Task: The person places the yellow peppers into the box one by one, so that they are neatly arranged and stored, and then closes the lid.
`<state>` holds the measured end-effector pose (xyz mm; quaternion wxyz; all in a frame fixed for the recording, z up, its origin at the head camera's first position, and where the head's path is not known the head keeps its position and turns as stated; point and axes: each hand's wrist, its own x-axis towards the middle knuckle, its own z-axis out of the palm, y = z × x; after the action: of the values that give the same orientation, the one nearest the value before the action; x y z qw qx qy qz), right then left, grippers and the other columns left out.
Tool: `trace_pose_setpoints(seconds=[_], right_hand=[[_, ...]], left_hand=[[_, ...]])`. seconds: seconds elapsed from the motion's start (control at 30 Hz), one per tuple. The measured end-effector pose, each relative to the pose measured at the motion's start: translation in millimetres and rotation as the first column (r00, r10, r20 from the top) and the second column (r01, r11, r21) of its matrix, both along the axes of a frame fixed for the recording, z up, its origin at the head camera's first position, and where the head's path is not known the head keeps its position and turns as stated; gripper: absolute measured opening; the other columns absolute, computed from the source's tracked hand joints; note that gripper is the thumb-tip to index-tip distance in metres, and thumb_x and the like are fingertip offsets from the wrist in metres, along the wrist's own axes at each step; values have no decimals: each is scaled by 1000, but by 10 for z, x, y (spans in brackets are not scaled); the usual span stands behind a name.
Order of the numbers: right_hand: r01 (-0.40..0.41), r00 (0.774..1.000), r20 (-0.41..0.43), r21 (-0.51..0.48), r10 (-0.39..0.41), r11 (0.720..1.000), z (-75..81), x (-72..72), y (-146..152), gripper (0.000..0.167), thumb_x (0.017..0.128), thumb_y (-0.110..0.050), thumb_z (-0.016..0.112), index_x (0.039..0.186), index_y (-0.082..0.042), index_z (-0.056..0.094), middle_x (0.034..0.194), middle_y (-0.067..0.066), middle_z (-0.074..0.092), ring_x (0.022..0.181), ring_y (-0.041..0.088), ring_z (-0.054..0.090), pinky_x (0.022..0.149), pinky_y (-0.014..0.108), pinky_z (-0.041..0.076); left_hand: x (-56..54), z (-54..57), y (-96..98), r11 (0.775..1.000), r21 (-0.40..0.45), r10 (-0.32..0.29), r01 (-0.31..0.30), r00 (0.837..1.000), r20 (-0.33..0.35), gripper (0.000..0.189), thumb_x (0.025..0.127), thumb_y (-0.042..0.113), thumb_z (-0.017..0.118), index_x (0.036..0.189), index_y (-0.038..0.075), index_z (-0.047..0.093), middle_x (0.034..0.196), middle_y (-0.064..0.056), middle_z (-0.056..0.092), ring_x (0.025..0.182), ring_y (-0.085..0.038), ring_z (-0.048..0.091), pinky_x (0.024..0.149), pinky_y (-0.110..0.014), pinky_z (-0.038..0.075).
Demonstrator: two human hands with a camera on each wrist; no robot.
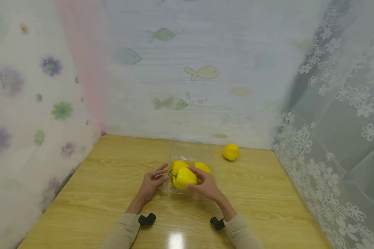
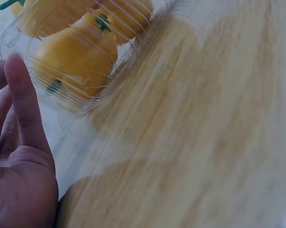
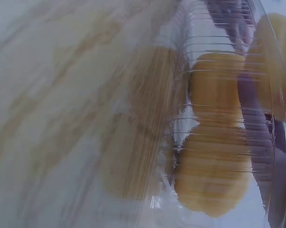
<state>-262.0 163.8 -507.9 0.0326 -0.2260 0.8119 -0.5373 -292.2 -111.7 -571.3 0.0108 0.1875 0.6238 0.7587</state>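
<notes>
A clear plastic clamshell box [image 1: 190, 148] lies with its lid spread toward the back wall. My right hand [image 1: 207, 186] grips a yellow bell pepper [image 1: 185, 179] with a green stem, between thumb and fingers, over the box's tray. Behind it in the tray are another yellow pepper [image 1: 180, 164] and a yellow pepper at right [image 1: 202, 167]. My left hand [image 1: 152, 183] is beside the tray's left side, its fingers loosely extended. In the left wrist view, the index fingertip [image 2: 15, 61] is right at the box rim. Through the ribbed wall, the right wrist view shows yellow peppers [image 3: 212, 171].
One more yellow pepper [image 1: 231, 152] sits on the wooden table [image 1: 252, 200], behind and right of the box. A fish-patterned curtain [image 1: 174, 76] hangs at the back, with flowered sheets on both sides. Black wrist cameras [image 1: 147, 219] are strapped on both wrists.
</notes>
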Motion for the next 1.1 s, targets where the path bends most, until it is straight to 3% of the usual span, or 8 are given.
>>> trace_pose_setpoints(seconds=[0.3, 0.53, 0.9, 1.1], right_hand=[[-52, 998, 21, 13, 52, 999, -23, -81, -61, 65, 91, -28, 79, 149, -19, 52, 151, 8, 52, 131, 30, 56, 103, 47, 51], [-92, 995, 50, 14, 91, 996, -44, -96, -70, 64, 92, -26, 78, 150, -18, 51, 152, 6, 51, 129, 26, 57, 103, 43, 51], [-62, 998, 27, 143, 59, 988, -49, -88, -85, 68, 92, -38, 77, 152, -21, 50, 155, 4, 49, 140, 26, 46, 115, 52, 38], [-68, 998, 17, 159, 66, 985, -50, -83, -85, 58, 99, -39, 67, 152, -20, 50, 156, 6, 48, 145, 30, 41, 117, 57, 32]], left_hand=[[-6, -9, 2, 1000, 3, 9, -9, 1000, 18, 42, 96, 8, 71, 132, -11, 62, 159, -14, 43, 102, -8, 70, 64, -20, 54], [-14, -8, -7, 1000, -9, 6, -6, 1000, 20, 41, 97, 9, 70, 132, -9, 62, 160, -13, 42, 105, -8, 69, 64, -20, 54], [-18, -17, -1, 1000, 21, -5, 5, 1000, 10, 41, 96, 5, 69, 131, -14, 60, 160, -17, 40, 102, -7, 69, 64, -18, 53], [-16, -15, -1, 1000, 30, -11, 11, 1000, 6, 42, 96, 5, 70, 131, -15, 59, 160, -18, 39, 102, -6, 69, 64, -18, 53]])
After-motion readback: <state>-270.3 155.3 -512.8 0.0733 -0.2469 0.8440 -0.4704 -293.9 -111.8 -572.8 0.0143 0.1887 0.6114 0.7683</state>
